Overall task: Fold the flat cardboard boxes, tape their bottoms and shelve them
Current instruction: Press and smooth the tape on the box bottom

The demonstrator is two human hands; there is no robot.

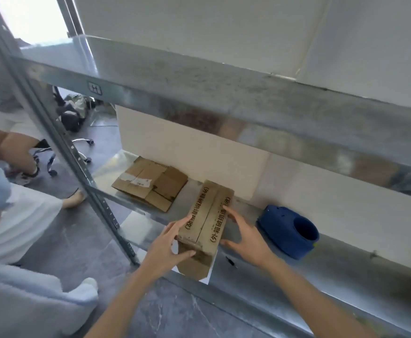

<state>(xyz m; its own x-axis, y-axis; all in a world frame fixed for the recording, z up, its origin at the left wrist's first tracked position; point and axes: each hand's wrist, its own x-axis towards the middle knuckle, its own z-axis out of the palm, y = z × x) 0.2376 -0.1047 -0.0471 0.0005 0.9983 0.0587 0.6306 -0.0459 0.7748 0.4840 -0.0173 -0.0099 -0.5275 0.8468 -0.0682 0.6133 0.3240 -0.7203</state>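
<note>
My left hand (167,245) pinches the near left corner of the small brown folded cardboard box (206,215), thumb on its end face. My right hand (245,237) lays straight, spread fingers (231,212) against its right side. The box rests on the front lip of the dull galvanised metal shelf (321,276), its near end overhanging. I judge this the shelving step. Next it wants a push inward, between the flattened corrugated cardboard box (150,184) and the blue moulded plastic part (287,230).

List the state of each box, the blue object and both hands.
folded box: erected, flaps closed, at the shelf front edge.
flat box: flattened, lying on shelf.
blue object: on its side.
left hand: grips folded box.
right hand: straight fingers press folded box.
</note>
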